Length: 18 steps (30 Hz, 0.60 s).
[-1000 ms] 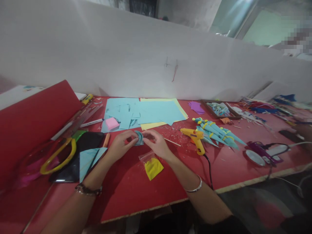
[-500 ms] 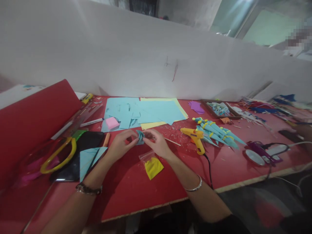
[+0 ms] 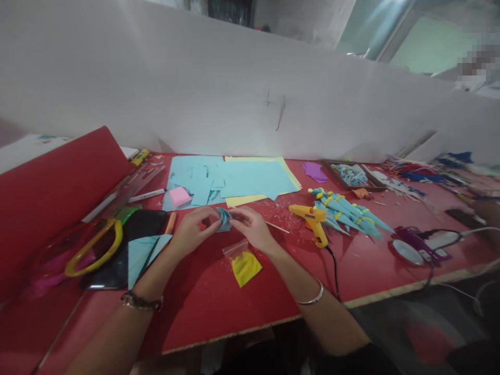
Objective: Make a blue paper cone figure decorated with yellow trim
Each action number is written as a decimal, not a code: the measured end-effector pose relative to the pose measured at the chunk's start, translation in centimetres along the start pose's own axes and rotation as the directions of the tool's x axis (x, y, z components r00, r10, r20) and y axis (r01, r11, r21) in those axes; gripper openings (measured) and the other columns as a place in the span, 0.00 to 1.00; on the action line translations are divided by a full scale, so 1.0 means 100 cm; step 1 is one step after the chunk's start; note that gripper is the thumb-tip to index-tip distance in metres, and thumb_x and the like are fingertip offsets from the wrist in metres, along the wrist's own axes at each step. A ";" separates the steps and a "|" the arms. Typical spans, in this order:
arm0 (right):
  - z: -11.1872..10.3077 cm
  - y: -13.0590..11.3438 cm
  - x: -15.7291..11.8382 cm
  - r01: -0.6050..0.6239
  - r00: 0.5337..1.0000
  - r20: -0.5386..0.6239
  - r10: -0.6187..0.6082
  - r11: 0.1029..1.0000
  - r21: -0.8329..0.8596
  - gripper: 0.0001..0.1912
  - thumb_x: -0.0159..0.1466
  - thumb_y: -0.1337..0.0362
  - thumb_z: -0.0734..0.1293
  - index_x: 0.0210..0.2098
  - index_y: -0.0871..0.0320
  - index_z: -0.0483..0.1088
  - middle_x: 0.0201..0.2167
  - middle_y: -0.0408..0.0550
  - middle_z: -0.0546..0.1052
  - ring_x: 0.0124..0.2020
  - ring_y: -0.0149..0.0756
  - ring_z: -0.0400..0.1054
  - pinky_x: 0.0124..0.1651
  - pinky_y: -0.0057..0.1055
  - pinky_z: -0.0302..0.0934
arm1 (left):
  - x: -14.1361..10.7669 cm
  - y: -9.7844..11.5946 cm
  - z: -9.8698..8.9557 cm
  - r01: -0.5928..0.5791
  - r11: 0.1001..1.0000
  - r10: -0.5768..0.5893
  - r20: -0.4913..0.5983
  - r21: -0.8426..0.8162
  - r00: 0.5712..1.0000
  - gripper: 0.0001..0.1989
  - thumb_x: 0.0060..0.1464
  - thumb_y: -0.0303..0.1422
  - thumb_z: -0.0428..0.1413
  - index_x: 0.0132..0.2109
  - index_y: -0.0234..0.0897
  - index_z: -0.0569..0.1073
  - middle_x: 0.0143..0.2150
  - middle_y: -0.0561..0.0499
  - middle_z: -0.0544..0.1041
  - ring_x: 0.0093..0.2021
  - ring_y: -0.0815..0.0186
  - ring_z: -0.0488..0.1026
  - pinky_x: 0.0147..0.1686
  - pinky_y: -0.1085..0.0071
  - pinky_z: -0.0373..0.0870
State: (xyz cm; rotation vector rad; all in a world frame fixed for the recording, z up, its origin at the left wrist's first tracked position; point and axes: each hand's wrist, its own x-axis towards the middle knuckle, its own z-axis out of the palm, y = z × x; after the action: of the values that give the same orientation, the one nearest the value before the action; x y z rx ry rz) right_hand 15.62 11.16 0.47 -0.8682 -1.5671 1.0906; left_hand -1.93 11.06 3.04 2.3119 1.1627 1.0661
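Note:
A small curled piece of light blue paper (image 3: 224, 221) is pinched between my two hands, a little above the red table. My left hand (image 3: 196, 227) grips its left side with thumb and fingers. On the opposite side, my right hand (image 3: 252, 227) closes on its edge. Just below them lies a clear zip bag with yellow contents (image 3: 246, 266). A thin stick (image 3: 278, 227) rests to the right of my right hand. Cut blue paper pieces (image 3: 142, 255) lie by my left forearm.
Blue sheets (image 3: 258, 177) lie at the back, beside a pink block (image 3: 179, 196). To the right are a yellow glue gun (image 3: 312, 219) with a cord, blue paper cones with yellow trim (image 3: 351, 213) and a tray of bits (image 3: 353, 174). Yellow-handled scissors (image 3: 115, 239) and a black phone-like slab (image 3: 107, 273) sit left.
Both hands stay in almost the same place. The curled blue paper has shifted very slightly between the fingers; the other things on the table have not moved.

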 end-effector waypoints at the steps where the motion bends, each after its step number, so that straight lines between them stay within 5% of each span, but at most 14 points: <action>1: 0.000 0.000 0.000 0.001 1.000 0.002 -0.001 1.000 -0.003 0.11 0.54 0.65 0.65 0.38 0.54 0.70 0.38 0.46 0.71 0.41 0.32 0.67 0.46 0.33 0.63 | 0.000 0.000 0.000 -0.002 1.000 0.002 -0.001 -0.004 1.000 0.06 0.51 0.32 0.49 0.28 0.36 0.67 0.29 0.52 0.71 0.30 0.70 0.67 0.31 0.74 0.64; 8: -0.001 -0.005 0.000 -0.012 1.000 -0.012 0.011 0.999 -0.045 0.11 0.55 0.68 0.62 0.37 0.55 0.70 0.38 0.47 0.71 0.41 0.31 0.67 0.44 0.31 0.64 | 0.001 0.000 0.000 -0.020 1.000 0.020 -0.011 -0.015 1.000 0.06 0.50 0.31 0.50 0.28 0.36 0.67 0.28 0.53 0.71 0.29 0.71 0.67 0.30 0.74 0.64; 18: -0.005 -0.005 -0.001 0.068 0.992 -0.061 -0.107 0.888 -0.454 0.06 0.52 0.71 0.61 0.28 0.58 0.68 0.27 0.44 0.69 0.28 0.30 0.64 0.33 0.28 0.61 | 0.001 -0.002 0.000 -0.068 0.998 0.068 0.033 -0.007 0.997 0.05 0.51 0.32 0.50 0.31 0.36 0.70 0.30 0.52 0.70 0.29 0.71 0.66 0.29 0.75 0.65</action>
State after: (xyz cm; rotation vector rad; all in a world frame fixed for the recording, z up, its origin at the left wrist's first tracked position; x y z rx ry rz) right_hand 16.14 11.05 0.94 -1.1230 -1.8020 0.6185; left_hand -1.97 11.23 2.98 2.3710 1.0742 1.0487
